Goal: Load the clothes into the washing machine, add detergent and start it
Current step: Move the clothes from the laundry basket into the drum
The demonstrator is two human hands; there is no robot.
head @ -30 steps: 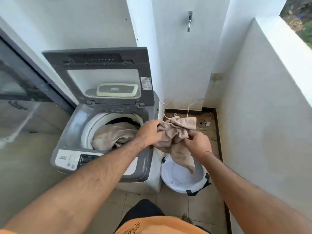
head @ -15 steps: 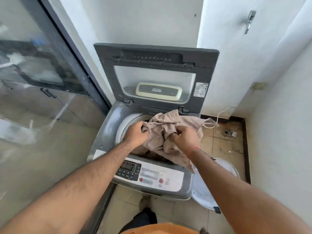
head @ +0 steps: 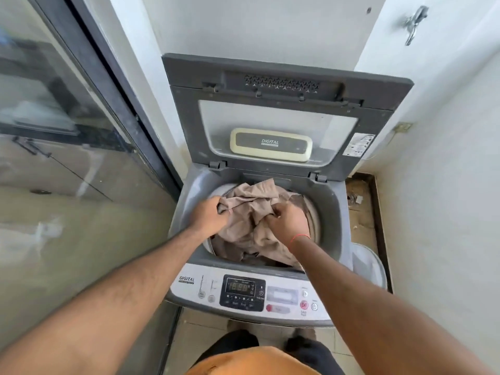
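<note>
A grey top-loading washing machine stands in front of me with its lid raised upright. A beige garment is bunched over the drum opening, with more beige cloth under it. My left hand grips the garment's left side. My right hand, with a red band at the wrist, grips its right side. Both hands are over the drum. The control panel at the machine's front shows a lit display. No detergent is in view.
A white laundry basket sits on the tiled floor to the right of the machine. A glass sliding door runs along the left. White walls close in behind and on the right, with a tap high up.
Both hands carried the beige garment leftward from above the basket to over the drum and lowered it there. My view shifted so the machine is now straight ahead.
</note>
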